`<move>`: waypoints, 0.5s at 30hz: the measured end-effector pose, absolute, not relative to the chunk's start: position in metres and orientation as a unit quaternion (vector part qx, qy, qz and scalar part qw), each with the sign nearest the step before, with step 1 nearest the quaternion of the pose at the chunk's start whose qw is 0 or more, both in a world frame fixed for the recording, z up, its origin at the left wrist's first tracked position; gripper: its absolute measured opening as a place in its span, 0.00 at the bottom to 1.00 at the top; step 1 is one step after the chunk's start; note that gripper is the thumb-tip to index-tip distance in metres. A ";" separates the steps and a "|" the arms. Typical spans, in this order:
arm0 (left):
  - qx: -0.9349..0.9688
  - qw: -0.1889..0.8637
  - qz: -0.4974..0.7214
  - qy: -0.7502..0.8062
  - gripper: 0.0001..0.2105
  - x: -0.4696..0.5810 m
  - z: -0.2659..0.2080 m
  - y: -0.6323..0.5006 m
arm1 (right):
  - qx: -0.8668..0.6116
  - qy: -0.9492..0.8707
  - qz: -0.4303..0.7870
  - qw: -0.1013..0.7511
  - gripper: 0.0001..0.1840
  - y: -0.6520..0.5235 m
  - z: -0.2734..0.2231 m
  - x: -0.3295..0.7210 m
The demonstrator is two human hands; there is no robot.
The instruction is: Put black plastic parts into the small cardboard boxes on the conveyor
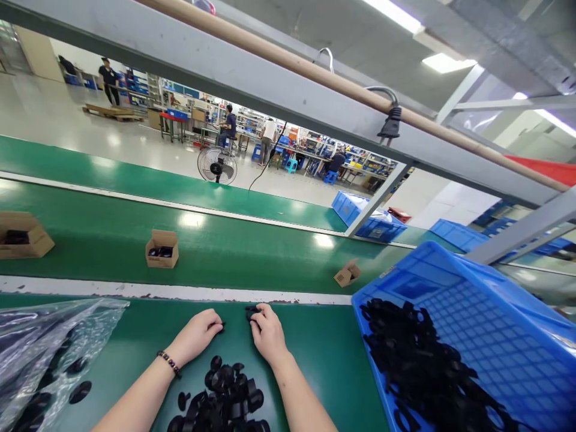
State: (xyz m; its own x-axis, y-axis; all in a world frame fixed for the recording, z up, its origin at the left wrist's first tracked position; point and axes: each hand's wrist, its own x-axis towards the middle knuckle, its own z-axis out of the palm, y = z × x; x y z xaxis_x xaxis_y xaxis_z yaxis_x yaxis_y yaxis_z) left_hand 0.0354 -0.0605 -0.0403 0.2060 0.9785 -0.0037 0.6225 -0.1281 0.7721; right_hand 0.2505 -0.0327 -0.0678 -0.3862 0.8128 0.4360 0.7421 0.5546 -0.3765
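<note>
My left hand (200,336) is closed in a pinch, and the tip of a small black part (223,325) shows at the fingertips. Close by on the right, my right hand (269,335) grips a black plastic part (251,311), partly covered by the fingers. The two hands are apart, above the green work surface (333,354). Between my forearms lies a pile of black plastic parts (225,396), some with round disc-like ends. A loose black disc (80,392) lies at the left, beside a clear plastic bag (58,336) with more black pieces in it.
At the right, a blue crate (504,336) holds many black parts (418,354). Past a white ledge (180,291) runs a green belt (252,258) bearing cardboard boxes (162,261). A grey metal beam (270,78) crosses overhead, with a hanging plug (390,123). Several people are far off.
</note>
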 end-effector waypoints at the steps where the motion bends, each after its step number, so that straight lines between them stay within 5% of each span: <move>1: 0.697 0.337 0.272 0.572 0.10 0.037 -0.040 -0.061 | -0.470 -0.829 0.064 0.296 0.07 -0.033 -0.067 0.251; 15: 0.706 0.344 0.260 0.563 0.12 0.036 -0.057 -0.061 | -0.478 -0.825 0.084 0.288 0.07 -0.036 -0.067 0.250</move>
State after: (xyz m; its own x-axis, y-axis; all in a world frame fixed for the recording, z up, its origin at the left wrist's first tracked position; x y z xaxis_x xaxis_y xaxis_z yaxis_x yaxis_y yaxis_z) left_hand 0.0361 -0.0609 -0.0567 0.2322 0.9724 -0.0207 0.6152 -0.1304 0.7775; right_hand 0.2503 -0.0363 -0.0671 -0.3768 0.8379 0.3949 0.7411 0.5284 -0.4142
